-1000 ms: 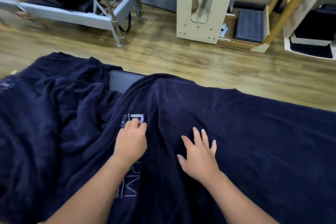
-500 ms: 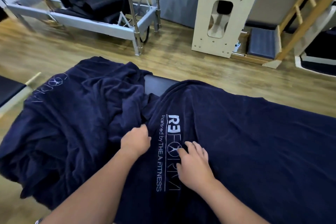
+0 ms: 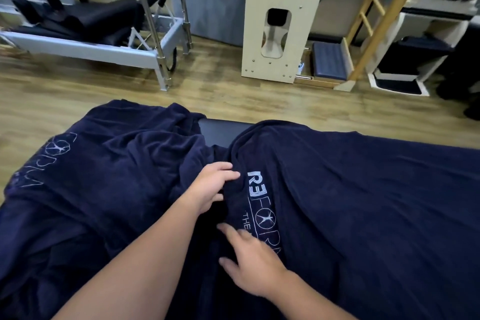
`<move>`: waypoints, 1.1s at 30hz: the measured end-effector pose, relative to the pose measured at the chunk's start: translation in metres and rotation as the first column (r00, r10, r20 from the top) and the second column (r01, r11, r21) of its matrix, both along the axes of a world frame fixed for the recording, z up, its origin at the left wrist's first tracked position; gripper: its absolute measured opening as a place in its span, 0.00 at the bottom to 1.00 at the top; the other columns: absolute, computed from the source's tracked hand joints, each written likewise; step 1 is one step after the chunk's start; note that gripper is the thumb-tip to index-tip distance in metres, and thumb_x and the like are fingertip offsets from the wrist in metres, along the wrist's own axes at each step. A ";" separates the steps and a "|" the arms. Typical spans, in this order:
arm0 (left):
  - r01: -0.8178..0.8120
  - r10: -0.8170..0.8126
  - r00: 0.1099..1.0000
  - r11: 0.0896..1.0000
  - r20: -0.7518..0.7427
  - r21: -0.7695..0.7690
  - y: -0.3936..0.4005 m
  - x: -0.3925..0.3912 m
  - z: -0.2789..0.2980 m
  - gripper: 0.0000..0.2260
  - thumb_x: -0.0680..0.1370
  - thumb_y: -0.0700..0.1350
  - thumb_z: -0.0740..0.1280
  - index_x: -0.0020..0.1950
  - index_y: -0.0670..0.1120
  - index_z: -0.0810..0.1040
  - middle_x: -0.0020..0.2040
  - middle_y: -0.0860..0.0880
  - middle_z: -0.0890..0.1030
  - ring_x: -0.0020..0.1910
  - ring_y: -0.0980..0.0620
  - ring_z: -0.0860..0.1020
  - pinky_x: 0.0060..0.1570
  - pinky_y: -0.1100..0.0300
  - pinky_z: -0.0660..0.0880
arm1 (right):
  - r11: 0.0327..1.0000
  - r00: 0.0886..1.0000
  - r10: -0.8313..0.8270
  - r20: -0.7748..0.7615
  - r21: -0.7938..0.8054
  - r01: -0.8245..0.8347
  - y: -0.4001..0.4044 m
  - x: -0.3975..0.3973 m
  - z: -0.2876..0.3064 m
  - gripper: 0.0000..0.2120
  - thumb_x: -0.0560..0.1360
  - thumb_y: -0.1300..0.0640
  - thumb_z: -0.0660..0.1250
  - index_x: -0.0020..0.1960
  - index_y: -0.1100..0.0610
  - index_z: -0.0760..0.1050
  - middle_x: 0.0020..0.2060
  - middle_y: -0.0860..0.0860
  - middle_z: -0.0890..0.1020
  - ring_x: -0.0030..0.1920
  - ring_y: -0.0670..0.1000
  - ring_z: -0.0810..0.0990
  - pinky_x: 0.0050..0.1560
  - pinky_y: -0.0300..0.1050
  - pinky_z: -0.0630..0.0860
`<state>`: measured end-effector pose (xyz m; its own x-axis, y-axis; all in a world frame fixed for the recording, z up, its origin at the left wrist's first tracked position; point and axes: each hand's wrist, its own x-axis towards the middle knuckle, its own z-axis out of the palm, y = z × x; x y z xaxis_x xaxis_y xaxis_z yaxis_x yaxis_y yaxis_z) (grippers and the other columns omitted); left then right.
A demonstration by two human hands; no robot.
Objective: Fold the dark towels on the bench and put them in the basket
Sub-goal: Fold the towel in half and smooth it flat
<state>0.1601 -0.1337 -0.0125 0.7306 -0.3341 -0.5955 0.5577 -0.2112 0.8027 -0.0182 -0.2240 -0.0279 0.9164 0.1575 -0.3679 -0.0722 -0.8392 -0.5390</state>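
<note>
Two dark navy towels cover the bench (image 3: 223,129). One towel (image 3: 363,202) lies spread flat on the right, with white lettering near its left edge. The other towel (image 3: 104,176) lies crumpled on the left and hangs over the bench end. My left hand (image 3: 210,189) pinches a fold at the left edge of the spread towel, beside the lettering. My right hand (image 3: 254,260) rests lower on the same towel with fingers apart, covering part of the lettering. No basket is in view.
A wooden floor (image 3: 207,96) runs beyond the bench. Across it stand a metal-framed exercise machine (image 3: 98,41) at the back left, an arched wooden unit (image 3: 280,34) in the middle and a wooden ladder frame (image 3: 376,15) at the back right.
My left hand has closed on the left edge of the lettered towel. My right hand has slid back towards me along the lettering. The view has tilted up.
</note>
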 end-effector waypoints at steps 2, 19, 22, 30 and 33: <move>0.000 -0.015 0.988 0.995 0.154 0.096 -0.003 0.001 0.005 0.26 0.76 0.43 0.73 0.73 0.53 0.72 0.67 0.54 0.77 0.63 0.52 0.78 0.63 0.48 0.77 | 0.999 0.997 0.037 -0.074 -0.029 -0.040 0.004 0.001 -0.001 0.36 0.79 0.41 0.62 0.76 0.28 0.41 0.61 0.55 0.73 0.59 0.63 0.77 0.58 0.57 0.76; -0.075 -0.190 0.703 0.938 0.685 0.337 0.038 0.077 0.087 0.37 0.79 0.40 0.69 0.83 0.46 0.53 0.82 0.62 0.47 0.78 0.64 0.55 0.72 0.66 0.56 | 0.994 0.989 -0.063 0.134 0.097 0.051 0.068 0.034 0.007 0.16 0.77 0.64 0.62 0.62 0.53 0.69 0.58 0.48 0.67 0.49 0.59 0.78 0.46 0.49 0.73; 0.010 -0.338 0.674 0.893 0.657 0.450 0.036 0.101 0.083 0.33 0.77 0.34 0.66 0.81 0.46 0.62 0.82 0.59 0.51 0.68 0.72 0.65 0.59 0.77 0.61 | 0.979 0.977 -0.179 0.117 0.116 0.166 0.076 0.047 0.004 0.21 0.77 0.63 0.62 0.67 0.48 0.67 0.62 0.47 0.64 0.55 0.57 0.75 0.53 0.50 0.76; 0.230 -0.374 0.885 0.869 0.276 0.439 0.034 0.133 0.014 0.30 0.73 0.40 0.73 0.74 0.52 0.71 0.67 0.49 0.76 0.63 0.47 0.76 0.65 0.49 0.75 | 0.984 0.987 -0.162 -0.004 -0.083 0.161 0.116 0.050 -0.001 0.30 0.81 0.44 0.60 0.78 0.38 0.50 0.57 0.61 0.75 0.52 0.67 0.79 0.54 0.60 0.77; 0.066 -0.210 0.930 0.903 0.301 0.425 0.027 0.144 0.001 0.31 0.72 0.37 0.74 0.73 0.51 0.72 0.71 0.44 0.72 0.63 0.47 0.72 0.60 0.54 0.74 | 0.976 0.974 -0.209 -0.082 -0.081 0.202 0.135 0.052 0.003 0.29 0.80 0.38 0.57 0.77 0.31 0.48 0.57 0.64 0.76 0.52 0.69 0.79 0.58 0.61 0.74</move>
<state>0.3042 -0.1071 -0.0114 0.8723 -0.2313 -0.4308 0.2152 -0.6096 0.7630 0.0341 -0.0891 -0.0253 0.8892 -0.0608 -0.4535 -0.2926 -0.8375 -0.4615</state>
